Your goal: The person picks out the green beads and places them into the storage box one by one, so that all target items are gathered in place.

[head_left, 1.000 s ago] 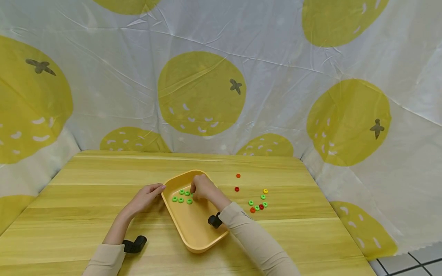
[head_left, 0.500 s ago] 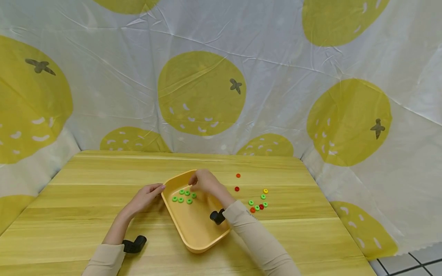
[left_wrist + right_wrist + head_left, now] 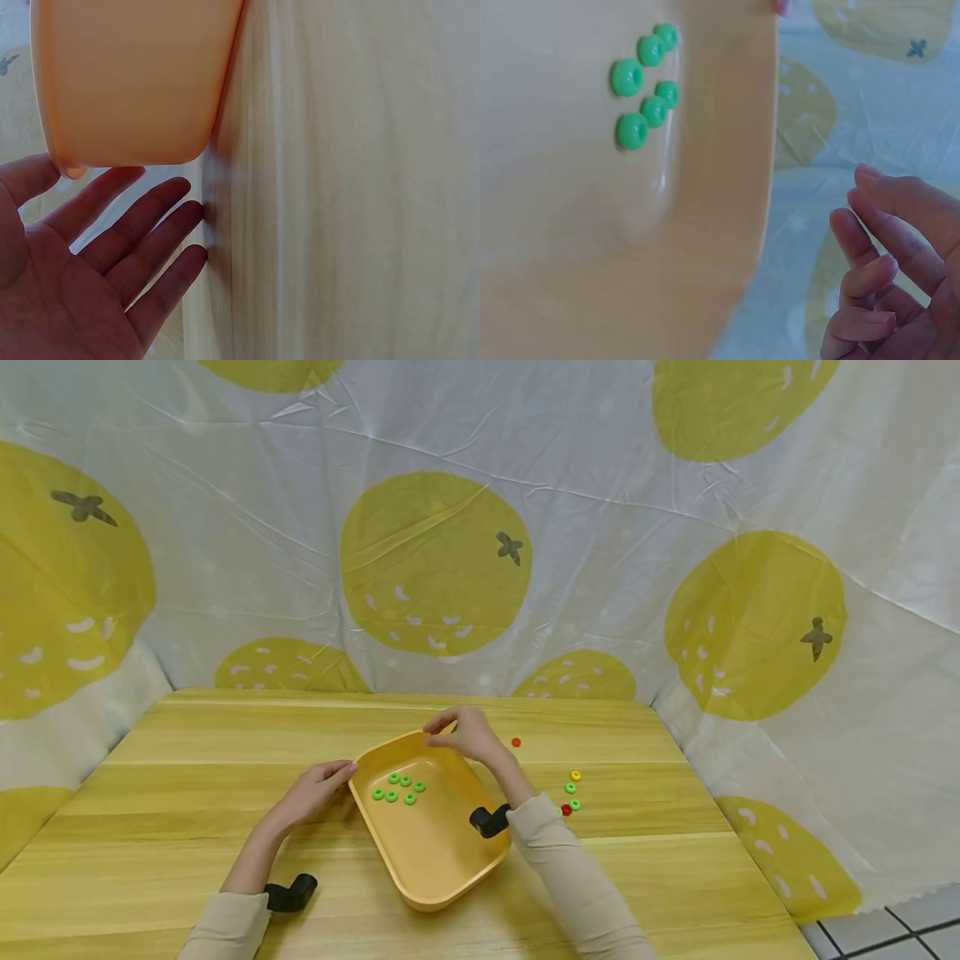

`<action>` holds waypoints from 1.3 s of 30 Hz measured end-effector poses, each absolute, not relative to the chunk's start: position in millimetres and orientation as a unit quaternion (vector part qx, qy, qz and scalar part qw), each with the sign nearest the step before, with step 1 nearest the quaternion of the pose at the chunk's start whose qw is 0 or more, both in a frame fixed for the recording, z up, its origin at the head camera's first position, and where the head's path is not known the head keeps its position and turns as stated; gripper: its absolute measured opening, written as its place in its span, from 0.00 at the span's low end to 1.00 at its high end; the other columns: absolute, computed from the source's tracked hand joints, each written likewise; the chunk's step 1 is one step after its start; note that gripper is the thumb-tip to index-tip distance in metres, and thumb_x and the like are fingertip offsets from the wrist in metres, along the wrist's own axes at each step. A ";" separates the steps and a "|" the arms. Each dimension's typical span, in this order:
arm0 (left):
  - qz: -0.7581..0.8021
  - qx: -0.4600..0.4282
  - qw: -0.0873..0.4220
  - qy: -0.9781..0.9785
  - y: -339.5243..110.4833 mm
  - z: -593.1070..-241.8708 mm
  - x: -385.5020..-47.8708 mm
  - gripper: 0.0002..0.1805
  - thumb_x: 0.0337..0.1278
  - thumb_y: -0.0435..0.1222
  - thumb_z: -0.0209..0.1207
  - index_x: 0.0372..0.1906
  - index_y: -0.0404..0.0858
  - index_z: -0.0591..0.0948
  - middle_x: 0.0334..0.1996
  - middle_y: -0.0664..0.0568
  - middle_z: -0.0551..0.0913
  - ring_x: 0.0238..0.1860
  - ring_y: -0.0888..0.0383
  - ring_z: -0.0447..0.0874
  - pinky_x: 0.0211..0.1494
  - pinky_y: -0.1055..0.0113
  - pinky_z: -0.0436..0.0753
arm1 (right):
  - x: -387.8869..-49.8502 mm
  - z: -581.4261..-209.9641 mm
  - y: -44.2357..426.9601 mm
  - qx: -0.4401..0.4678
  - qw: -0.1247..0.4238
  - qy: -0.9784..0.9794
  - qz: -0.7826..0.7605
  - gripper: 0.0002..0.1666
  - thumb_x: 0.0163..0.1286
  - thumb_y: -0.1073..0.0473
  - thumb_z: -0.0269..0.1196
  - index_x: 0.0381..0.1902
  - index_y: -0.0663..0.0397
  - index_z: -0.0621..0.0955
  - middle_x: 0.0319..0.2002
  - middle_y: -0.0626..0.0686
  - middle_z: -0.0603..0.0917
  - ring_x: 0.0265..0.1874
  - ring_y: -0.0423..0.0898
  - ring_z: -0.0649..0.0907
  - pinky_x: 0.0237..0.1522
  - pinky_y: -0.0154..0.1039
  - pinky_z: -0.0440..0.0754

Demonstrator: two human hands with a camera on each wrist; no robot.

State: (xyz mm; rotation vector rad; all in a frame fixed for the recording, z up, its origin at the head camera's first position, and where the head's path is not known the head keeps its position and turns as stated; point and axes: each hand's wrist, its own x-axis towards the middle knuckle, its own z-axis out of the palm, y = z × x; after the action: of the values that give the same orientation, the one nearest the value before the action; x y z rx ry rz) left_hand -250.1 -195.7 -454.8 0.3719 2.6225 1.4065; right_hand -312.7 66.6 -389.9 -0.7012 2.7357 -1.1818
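Note:
Tilted a little on the table, the orange tray holds several green beads in two rows near its far left part. My left hand is at the tray's far left corner; in the left wrist view the left hand has its thumb on the rim and its other fingers spread under and beside the wall. Over the far rim is my right hand, thumb and index finger apart. In the right wrist view the right hand shows nothing held, beside the tray wall.
Right of the tray lie loose beads: an orange bead, a yellow bead, a red bead and some green beads. My right forearm hides part of that area. A patterned cloth hangs behind the table.
My right hand has risen from the green beads and moved away and to the right, over the far rim. The tray's near right side has shifted slightly right. My left hand stays at the corner.

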 end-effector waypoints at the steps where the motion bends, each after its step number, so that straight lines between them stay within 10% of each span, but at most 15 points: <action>1: 0.468 0.124 0.071 0.872 -195.8 -454.9 -250.2 0.32 0.73 0.48 0.40 0.64 0.22 0.66 0.62 0.29 0.69 0.66 0.34 0.62 0.67 0.42 0.66 | -313.1 -389.0 69.4 -0.226 0.039 0.890 -0.394 0.13 0.59 0.58 0.68 0.41 0.57 0.86 0.40 0.54 0.87 0.33 0.49 0.84 0.28 0.27 0.78; 39: 0.463 0.127 0.072 0.874 -195.4 -452.1 -250.3 0.32 0.73 0.47 0.39 0.63 0.22 0.66 0.62 0.28 0.68 0.66 0.32 0.62 0.66 0.41 0.66 | -288.4 -433.5 208.1 -0.082 0.017 0.884 -0.460 0.13 0.59 0.60 0.67 0.40 0.63 0.85 0.40 0.58 0.87 0.35 0.52 0.82 0.38 0.48 0.82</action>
State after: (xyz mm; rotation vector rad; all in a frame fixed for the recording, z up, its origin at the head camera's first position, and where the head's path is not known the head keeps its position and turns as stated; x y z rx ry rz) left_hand -250.3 -195.4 -452.1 0.3820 2.6263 1.3923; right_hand -288.4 208.1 -433.5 -0.2548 2.7468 -1.4297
